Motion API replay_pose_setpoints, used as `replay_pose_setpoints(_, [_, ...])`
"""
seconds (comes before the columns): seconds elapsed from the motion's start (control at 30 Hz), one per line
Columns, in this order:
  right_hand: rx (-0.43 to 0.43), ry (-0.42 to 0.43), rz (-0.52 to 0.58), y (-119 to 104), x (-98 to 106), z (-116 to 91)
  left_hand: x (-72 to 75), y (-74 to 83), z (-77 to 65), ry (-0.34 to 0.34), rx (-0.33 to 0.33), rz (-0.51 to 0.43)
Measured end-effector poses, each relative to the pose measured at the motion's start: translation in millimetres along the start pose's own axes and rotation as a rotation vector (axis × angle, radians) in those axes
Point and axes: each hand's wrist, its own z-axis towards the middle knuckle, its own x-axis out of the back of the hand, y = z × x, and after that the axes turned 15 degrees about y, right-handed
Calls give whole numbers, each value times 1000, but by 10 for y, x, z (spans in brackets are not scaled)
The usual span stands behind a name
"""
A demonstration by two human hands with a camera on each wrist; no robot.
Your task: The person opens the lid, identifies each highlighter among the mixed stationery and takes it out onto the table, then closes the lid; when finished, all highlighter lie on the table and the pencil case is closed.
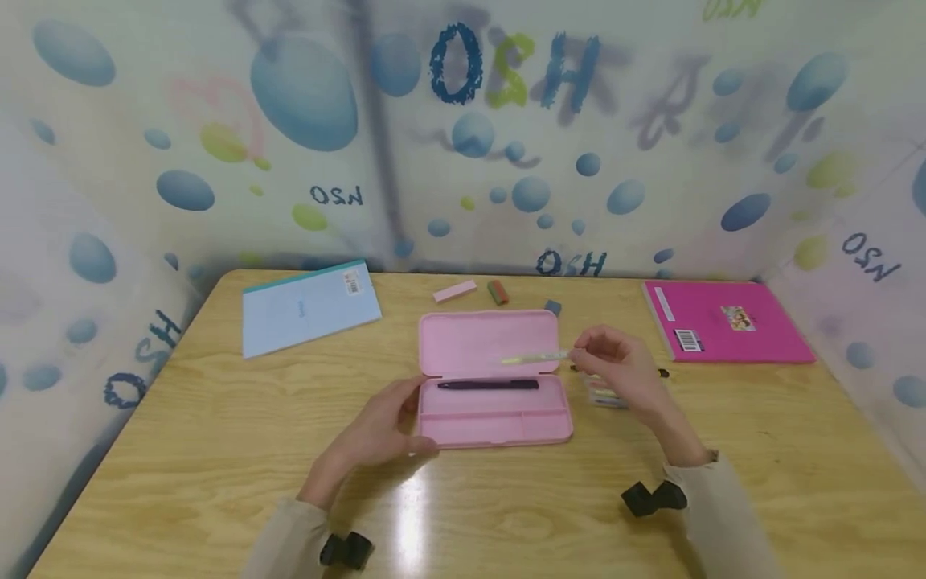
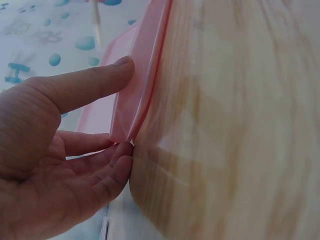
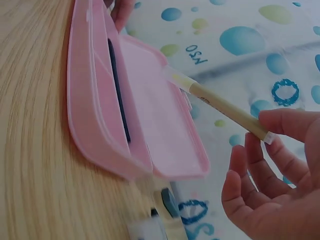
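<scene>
A pink pencil case (image 1: 470, 429) lies open on the table, its lid tipped back. Inside, a black pen (image 1: 488, 385) rests along the rear compartment. My left hand (image 1: 379, 426) grips the case's near left corner; in the left wrist view the thumb (image 2: 100, 85) presses on the front wall and the other fingers touch the end. Above the lid, my right hand (image 1: 622, 366) pinches a yellow highlighter (image 3: 227, 107) by one end between thumb and fingers, its other end pointing left. Partly hidden under this hand is a clear pack (image 1: 604, 396) with coloured strips.
Behind the case lie a pink bar (image 1: 454, 291), a green and orange block (image 1: 497, 293) and a small blue-grey block (image 1: 553, 307). A light blue notebook (image 1: 311, 310) is at the back left, a magenta notebook (image 1: 731, 338) at the back right. A patterned wall borders the table.
</scene>
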Motion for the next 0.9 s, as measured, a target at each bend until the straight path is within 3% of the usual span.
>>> replay_pose_setpoints(0.33, [58, 96, -70, 76, 470, -115, 17, -12, -16, 1, -8, 9])
replay_pose_setpoints(0.67, [53, 57, 100, 131, 897, -236, 23, -14, -17, 7, -9, 1])
replay_pose_setpoints(0.9, [51, 34, 72, 150, 1057, -299, 9, -17, -17, 6, -2, -7])
